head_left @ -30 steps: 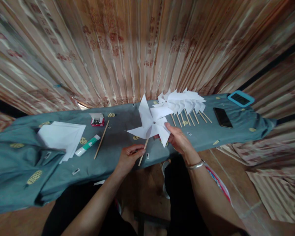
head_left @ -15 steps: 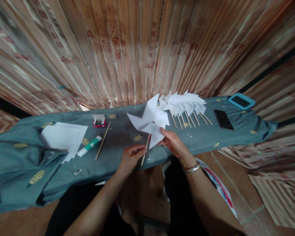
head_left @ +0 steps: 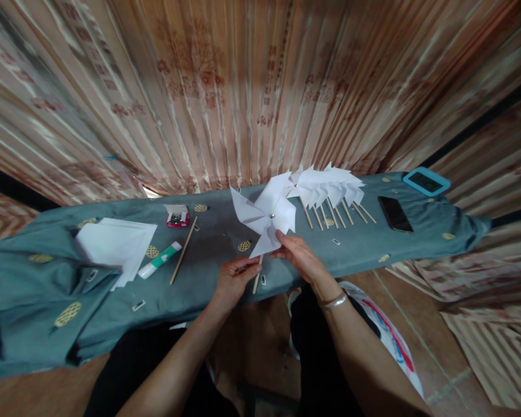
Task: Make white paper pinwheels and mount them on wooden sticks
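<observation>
Pinching the wooden handle (head_left: 257, 280) of a white paper pinwheel (head_left: 275, 198) between thumb and forefinger of the left hand (head_left: 230, 284), closed down to the handle's thickness. Touching a near blade of the same pinwheel with the thumb and fingers of the right hand (head_left: 303, 258), partly curled and drawn close together; cannot tell whether nipping the paper or only resting against it. Holding the pinwheel over the cloth-covered tabletop (head_left: 212, 258), just beyond both sets of fingers, blades fanned out around a shiny pin head (head_left: 272, 216). Showing a short end of handle on the near side of the left fingers.

Beyond and to the right of the right fingers, lying in an overlapping line: a row of white pinwheels (head_left: 345, 175), with handles slanting nearer and rightward. Overlapped in view by a blade of the held pinwheel at the row's left end; cannot tell whether touching. Farther right of the fingers, lying flat: a dark phone (head_left: 395, 214), and beyond it a blue-framed device (head_left: 426, 181).

To the left of the left fingers, lying aslant: a loose wooden stick (head_left: 183, 250), then a green-and-white glue stick (head_left: 160, 260), then a stack of white paper (head_left: 115, 242). Beyond the glue stick, left of and farther out than the left fingers, standing open: a small red box (head_left: 176, 218).
</observation>
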`<state>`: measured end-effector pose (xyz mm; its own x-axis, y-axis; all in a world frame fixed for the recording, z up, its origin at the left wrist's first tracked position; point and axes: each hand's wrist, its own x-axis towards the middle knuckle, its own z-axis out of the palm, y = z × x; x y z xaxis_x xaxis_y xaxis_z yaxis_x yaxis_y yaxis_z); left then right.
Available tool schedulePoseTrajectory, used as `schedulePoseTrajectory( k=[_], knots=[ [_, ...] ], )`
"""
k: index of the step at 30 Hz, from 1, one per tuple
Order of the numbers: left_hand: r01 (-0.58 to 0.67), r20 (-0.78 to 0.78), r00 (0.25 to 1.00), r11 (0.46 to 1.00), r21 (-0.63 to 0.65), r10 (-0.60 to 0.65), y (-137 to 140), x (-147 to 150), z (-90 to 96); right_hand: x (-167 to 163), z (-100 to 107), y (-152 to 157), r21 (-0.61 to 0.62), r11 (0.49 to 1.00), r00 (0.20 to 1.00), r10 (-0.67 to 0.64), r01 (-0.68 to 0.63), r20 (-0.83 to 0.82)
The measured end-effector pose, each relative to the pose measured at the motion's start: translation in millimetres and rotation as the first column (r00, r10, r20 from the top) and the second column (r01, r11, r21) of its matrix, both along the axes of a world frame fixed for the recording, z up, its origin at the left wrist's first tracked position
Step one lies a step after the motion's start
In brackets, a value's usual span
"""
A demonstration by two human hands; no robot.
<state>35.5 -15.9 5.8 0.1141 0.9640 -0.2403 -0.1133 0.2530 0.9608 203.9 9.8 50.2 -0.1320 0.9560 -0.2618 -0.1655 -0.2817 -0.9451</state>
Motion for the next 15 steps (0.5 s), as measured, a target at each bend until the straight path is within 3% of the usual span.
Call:
schedulePoseTrajectory(
  k=[15],
  knots=[
    [-0.024,0.021,1.0,0.999,0.04,0.024,1.5,5.9,0.1,-9.8,-9.3,-0.8,0.022,1.0,1.0,0.005,-0.006,0.021]
  ],
)
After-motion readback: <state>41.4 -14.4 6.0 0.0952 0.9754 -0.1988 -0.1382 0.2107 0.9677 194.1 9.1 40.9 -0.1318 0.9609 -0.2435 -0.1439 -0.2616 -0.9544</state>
